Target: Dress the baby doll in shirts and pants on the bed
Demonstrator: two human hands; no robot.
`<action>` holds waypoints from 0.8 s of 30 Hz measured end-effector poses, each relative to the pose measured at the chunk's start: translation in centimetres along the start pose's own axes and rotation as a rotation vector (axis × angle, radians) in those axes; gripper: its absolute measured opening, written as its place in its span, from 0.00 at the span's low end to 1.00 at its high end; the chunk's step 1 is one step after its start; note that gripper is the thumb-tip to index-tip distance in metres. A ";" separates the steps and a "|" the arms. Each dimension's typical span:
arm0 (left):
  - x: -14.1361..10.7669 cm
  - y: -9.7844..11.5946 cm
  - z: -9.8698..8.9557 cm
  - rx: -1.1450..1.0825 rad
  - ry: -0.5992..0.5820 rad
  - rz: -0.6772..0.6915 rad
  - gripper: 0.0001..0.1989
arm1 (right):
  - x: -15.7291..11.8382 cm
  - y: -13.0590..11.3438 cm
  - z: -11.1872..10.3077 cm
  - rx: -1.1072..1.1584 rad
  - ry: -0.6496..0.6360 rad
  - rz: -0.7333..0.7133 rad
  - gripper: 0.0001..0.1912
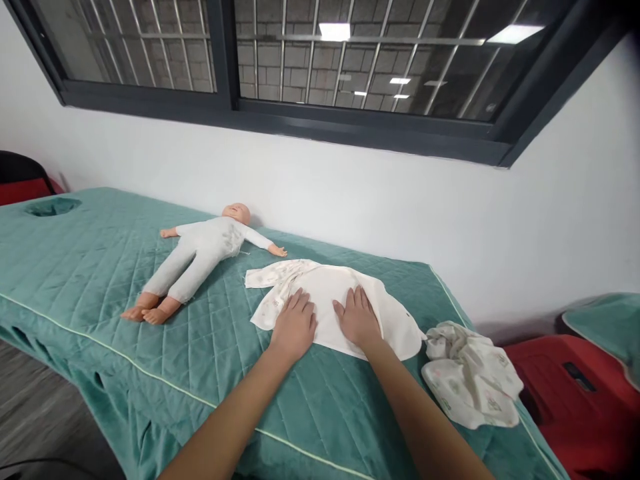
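Observation:
A small white baby garment (327, 303) with a faint print on its sleeves lies spread on the green quilted bed cover. My left hand (295, 325) rests flat on its left part, fingers stretched out. Flat on the right part of the cloth is my right hand (357, 320), its fingers also extended. Neither hand grips anything. To the left, a baby doll (205, 247) in a white suit lies on its back, arms spread and feet bare. One of its hands reaches close to the garment's sleeve.
Crumpled printed baby cloth (473, 373) lies at the bed's right edge. The green quilted cover (85, 273) has a hole at the far left. A white wall and barred window (350, 60) stand behind. A red plastic chair (575, 393) is at the right.

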State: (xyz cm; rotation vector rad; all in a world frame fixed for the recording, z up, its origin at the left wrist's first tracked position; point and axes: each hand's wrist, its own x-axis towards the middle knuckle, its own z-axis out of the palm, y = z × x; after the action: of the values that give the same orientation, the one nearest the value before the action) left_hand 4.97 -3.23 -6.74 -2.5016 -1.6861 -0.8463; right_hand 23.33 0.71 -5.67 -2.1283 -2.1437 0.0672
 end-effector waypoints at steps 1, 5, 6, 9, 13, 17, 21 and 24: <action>-1.0 -0.2 -0.5 -0.004 0.041 0.006 0.15 | -0.7 0.0 0.0 -0.015 0.007 -0.023 0.39; -4.1 -1.6 -2.2 0.011 0.201 -0.114 0.17 | -3.5 -0.4 0.0 -0.010 0.013 -0.145 0.38; -4.7 -2.1 -2.4 0.009 0.228 -0.165 0.16 | -4.1 -0.5 0.0 0.007 0.015 -0.187 0.39; -5.5 -3.2 -2.8 -0.033 0.275 -0.292 0.12 | -5.1 -1.3 -0.1 0.074 0.014 -0.292 0.39; -5.4 -3.4 -2.7 -0.057 0.264 -0.349 0.11 | -2.5 -3.5 -0.3 0.234 -0.001 -0.356 0.39; -5.2 -3.2 -2.6 -0.085 0.281 -0.393 0.08 | 3.8 -6.6 -0.8 0.481 0.013 -0.177 0.38; -5.3 -3.3 -2.6 -0.135 0.301 -0.409 0.08 | 8.5 -8.8 -0.1 0.682 0.046 0.026 0.38; -5.3 -3.3 -2.6 -0.157 0.286 -0.430 0.08 | 9.4 -9.5 1.1 0.773 0.089 0.050 0.33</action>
State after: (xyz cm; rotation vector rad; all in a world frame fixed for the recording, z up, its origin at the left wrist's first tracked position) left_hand -0.41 -7.18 -7.79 -1.9892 -2.1491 -1.3394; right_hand 13.70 10.07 -5.18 -1.6723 -1.6236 0.6690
